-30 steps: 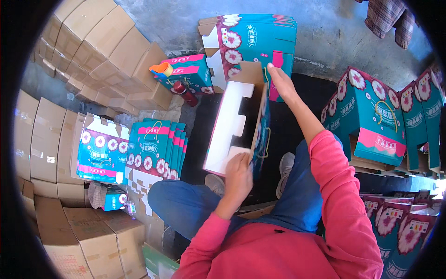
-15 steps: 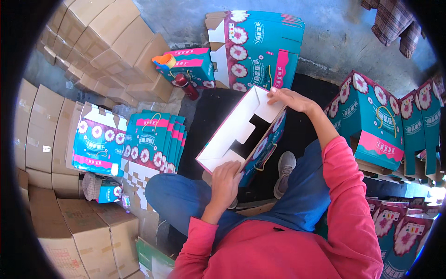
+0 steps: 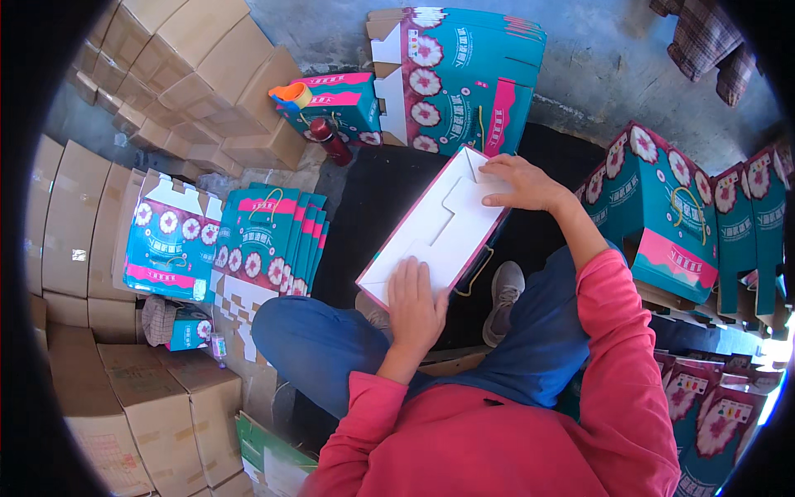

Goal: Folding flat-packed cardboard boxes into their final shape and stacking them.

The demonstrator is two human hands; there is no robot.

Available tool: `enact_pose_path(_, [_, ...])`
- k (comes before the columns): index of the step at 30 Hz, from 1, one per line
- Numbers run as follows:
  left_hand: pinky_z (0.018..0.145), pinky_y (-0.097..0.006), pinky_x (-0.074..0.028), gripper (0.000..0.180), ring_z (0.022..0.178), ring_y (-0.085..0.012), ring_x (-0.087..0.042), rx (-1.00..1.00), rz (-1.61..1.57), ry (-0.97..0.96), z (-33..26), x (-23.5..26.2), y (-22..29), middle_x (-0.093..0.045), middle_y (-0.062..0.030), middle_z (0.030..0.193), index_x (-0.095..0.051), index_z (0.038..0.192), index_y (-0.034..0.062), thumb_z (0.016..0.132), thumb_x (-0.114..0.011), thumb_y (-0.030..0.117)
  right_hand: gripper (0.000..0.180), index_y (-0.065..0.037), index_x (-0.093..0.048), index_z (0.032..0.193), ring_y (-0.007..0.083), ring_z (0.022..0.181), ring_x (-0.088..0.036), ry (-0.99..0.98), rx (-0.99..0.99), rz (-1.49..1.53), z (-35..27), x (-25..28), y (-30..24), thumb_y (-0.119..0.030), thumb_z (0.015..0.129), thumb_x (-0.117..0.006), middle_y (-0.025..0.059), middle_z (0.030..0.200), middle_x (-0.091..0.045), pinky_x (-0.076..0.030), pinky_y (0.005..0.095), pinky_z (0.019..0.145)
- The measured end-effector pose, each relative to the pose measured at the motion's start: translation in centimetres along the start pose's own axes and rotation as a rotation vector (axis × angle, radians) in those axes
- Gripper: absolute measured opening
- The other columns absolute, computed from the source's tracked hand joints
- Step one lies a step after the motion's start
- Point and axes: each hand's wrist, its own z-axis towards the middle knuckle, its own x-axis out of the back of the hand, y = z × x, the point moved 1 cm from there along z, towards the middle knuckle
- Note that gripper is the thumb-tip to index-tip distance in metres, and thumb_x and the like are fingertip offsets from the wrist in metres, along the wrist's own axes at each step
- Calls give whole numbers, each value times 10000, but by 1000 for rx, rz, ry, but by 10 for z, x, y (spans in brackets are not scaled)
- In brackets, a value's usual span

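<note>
A teal and pink carton (image 3: 439, 217) stands between my legs with its white flaps on top. The flaps lie folded across the opening, and a stepped seam runs between them. My left hand (image 3: 416, 306) lies flat on the near end of the flaps, fingers stretched out. On the far end rests my right hand (image 3: 526, 185), its fingers apart and touching the white board. A thin yellow cord handle (image 3: 476, 280) shows at the carton's right side.
Flat printed cartons (image 3: 489, 83) lean on the far wall, with more (image 3: 265, 236) at left. A red bottle (image 3: 330, 142) and an orange tape dispenser (image 3: 291, 95) are beyond. Brown boxes (image 3: 161, 406) are piled at left; finished-looking cartons (image 3: 662, 211) stand at right.
The dark gap between the white flaps has closed, and the flaps now lie flat. My left hand has moved from the carton's edge onto them; my right fingers have spread over the far end.
</note>
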Motion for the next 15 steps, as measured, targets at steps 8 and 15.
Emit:
enact_pose_path(8, [1140, -524, -333, 702, 1332, -443, -461, -23, 40, -129, -8, -18, 15, -491, -310, 1408, -490, 1351, -103, 863, -736, 337, 929, -204, -357, 1555, 396, 1337, -472, 42, -252, -100, -1, -31, 0, -522, 790, -778, 176, 1503, -414, -438, 478, 1077])
enact_pose_path(15, [1091, -502, -386, 660, 1275, -437, -510, -50, 45, -187, -10, -24, 12, -538, -302, 1360, -504, 1336, -102, 885, -711, 333, 1105, -231, -223, 1603, 413, 1274, -511, 1, -332, -190, 2, -35, -9, -510, 722, -829, 199, 1445, -444, -473, 499, 1025])
